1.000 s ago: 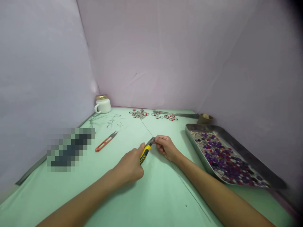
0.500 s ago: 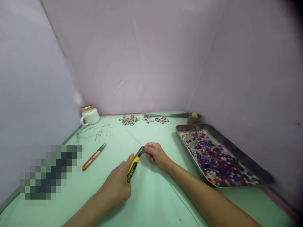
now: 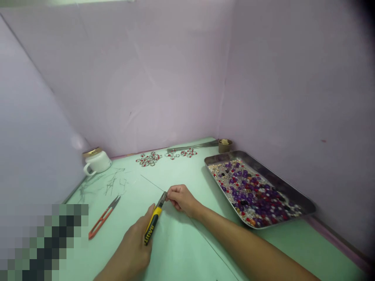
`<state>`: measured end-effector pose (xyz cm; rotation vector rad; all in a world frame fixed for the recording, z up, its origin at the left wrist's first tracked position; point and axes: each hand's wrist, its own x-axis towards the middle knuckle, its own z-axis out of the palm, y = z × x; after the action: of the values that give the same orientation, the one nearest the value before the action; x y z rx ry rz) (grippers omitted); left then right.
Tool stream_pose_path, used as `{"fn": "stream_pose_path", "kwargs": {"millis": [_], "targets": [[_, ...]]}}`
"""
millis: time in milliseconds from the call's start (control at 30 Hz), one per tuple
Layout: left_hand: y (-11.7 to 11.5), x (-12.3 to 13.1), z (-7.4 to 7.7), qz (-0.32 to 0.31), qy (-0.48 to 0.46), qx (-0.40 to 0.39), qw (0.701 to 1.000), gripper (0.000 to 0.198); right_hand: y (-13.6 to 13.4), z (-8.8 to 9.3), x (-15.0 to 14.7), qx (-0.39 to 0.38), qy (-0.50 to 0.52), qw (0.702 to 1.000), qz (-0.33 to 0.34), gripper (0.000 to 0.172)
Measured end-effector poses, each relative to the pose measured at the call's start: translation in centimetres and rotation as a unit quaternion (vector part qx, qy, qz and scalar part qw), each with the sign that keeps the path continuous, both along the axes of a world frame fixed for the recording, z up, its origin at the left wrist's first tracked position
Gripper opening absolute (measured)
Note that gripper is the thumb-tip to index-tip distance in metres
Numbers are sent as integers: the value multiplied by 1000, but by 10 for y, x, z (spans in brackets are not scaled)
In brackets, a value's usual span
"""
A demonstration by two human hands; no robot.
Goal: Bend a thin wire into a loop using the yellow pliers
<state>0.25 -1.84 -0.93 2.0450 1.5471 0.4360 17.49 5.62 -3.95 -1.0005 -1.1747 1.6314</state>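
And the left hand (image 3: 134, 240) hides part of the pliers (image 3: 152, 224), the right hand (image 3: 182, 199) covers some wire (image 3: 215, 251) that runs off the bottom edge, and coarse blocks blur a dark shape (image 3: 55, 238), lower left!

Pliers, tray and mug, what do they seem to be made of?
Pliers: likely metal head, dull grey; yellow-black handle, perhaps plastic or rubber. Tray: probably metal, smooth grey with sheen. Mug: smooth white, maybe enamel or ceramic.

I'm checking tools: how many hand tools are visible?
2: yellow-and-black pliers in the left hand, red-handled snips on the green table; the pixelated patch may hide another.
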Motion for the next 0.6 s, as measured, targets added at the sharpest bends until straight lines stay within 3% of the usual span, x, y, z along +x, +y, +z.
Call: {"fn": "stream_pose_path", "kwargs": {"millis": [133, 400, 600], "targets": [[2, -4, -7, -7, 7, 12, 1000, 70, 1, -2, 1, 3, 1, 1000, 2, 8], [-1, 3, 9, -20, 18, -30, 999, 73, 0, 1, 2, 6, 8, 1000, 10, 8], [0, 1, 6, -22, 10, -32, 999, 72, -1, 3, 3, -8, 24, 1000, 18, 8]]}}
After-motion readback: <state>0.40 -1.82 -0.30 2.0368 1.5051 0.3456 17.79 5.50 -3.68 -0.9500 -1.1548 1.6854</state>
